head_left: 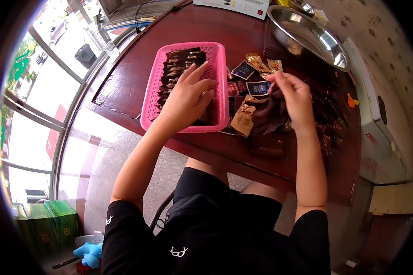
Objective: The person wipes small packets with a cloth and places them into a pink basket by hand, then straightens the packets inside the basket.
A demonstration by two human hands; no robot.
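Observation:
A pink perforated basket point(223, 91) stands on the dark red table point(124, 87), with a row of dark brown packets point(181, 59) inside it. Over the basket is my left hand point(188, 98), its fingers spread on and above the packets. My right hand point(294, 96) is raised over a loose pile to the right, thumb and forefinger pinched together; what they hold, if anything, is too small to name. Beneath and beside it lie gold packets point(243, 118), dark blue packets point(259, 88) and dark brown packets point(273, 112).
A steel bowl point(307, 39) sits at the back right, near a white device point(234, 5) at the back edge. An orange object point(352, 101) lies by the right edge, beside a white appliance point(383, 119). Green boxes point(46, 224) are on the floor at left.

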